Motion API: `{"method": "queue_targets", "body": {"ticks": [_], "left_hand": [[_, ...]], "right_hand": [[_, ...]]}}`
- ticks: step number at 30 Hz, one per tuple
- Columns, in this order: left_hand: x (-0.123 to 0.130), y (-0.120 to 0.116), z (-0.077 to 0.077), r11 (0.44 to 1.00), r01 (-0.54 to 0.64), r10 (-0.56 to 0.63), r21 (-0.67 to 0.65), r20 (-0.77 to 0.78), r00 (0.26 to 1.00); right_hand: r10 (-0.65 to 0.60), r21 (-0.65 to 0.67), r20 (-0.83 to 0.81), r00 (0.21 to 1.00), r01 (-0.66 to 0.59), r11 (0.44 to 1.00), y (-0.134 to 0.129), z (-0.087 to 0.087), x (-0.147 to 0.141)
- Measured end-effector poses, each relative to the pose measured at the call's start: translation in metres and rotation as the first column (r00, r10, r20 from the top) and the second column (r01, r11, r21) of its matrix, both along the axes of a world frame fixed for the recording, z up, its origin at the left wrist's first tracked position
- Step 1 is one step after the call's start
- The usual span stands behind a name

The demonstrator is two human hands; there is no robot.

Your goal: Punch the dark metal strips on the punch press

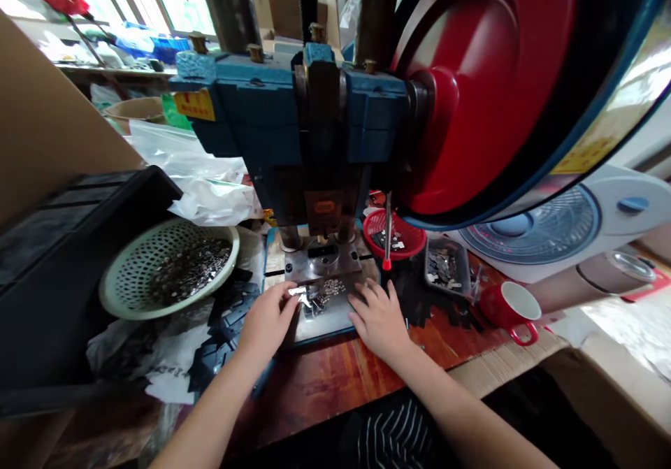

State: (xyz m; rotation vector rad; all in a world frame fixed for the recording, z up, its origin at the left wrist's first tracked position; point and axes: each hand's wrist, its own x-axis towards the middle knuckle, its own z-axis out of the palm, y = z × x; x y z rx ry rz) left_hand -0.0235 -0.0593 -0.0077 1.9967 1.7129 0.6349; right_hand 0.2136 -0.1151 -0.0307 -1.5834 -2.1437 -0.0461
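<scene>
At the left of the frame, a pale green colander holds a heap of small dark metal bits, and loose black flat pieces lie to its right. At lower centre, the left hand has its thumb and forefinger close together at one end of a flat metal piece; from here I cannot tell whether they truly pinch it. That piece lies over the left part of the steel plate, just in front of the die block, beside a scatter of small shiny parts. The right hand rests at the plate's right side — fingers spread, nothing visible in them.

I'd judge the step in hand to be picking out or arranging small parts by the press. The next move seems to call for a light fingertip grip, with both hands well out from under the ram.

As for writing, a yellow label at upper left carries red characters too blurred to read, as does the orange label on the ram. At upper right, red characters on the yellow strip of the wheel guard are illegible too — I can make out no brand anywhere.
</scene>
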Motion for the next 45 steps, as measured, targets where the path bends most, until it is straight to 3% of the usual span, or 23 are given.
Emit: {"method": "queue_targets", "body": {"ticks": [4,9,11,14,19,23,29,35,45], "left_hand": [[-0.005,-0.009,-0.001,0.998,-0.055,0.051,0.015,0.198,0.979],[-0.004,-0.014,-0.003,0.977,-0.117,0.191,-0.181,0.481,0.856],[-0.002,-0.013,-0.002,0.969,-0.107,0.216,-0.223,0.548,0.808],[0.002,-0.007,0.003,0.956,-0.076,0.239,-0.283,0.601,0.763],[0.011,0.009,0.016,0.954,-0.056,0.229,-0.295,0.595,0.77],[0.018,0.018,0.025,0.962,-0.078,0.222,-0.26,0.585,0.78],[0.02,0.026,0.021,0.95,-0.08,0.258,-0.302,0.616,0.744],[0.025,0.044,0.024,0.984,-0.114,0.176,-0.137,0.622,0.763],[0.028,0.053,0.025,0.989,-0.145,0.142,-0.036,0.522,0.841]], "right_hand": [[0.133,0.023,0.01,0.991,-0.133,0.991,-0.009,-0.013,0.001],[0.218,0.107,-0.052,0.975,-0.211,0.972,-0.021,-0.03,-0.001],[0.189,0.104,-0.105,0.976,-0.178,0.978,-0.016,-0.026,-0.006],[0.094,0.084,-0.192,0.977,-0.079,0.993,0.011,-0.006,-0.014],[-0.095,0.156,-0.319,0.943,0.151,0.976,0.086,0.031,-0.032],[-0.105,0.192,-0.269,0.957,0.16,0.968,0.116,0.034,-0.045],[0.01,0.2,-0.148,0.989,0.02,0.98,0.108,0.032,-0.044],[0.1,0.191,-0.03,0.995,-0.093,0.977,0.101,0.039,-0.036],[0.139,0.168,-0.059,0.989,-0.127,0.978,0.103,0.038,-0.035]]}}
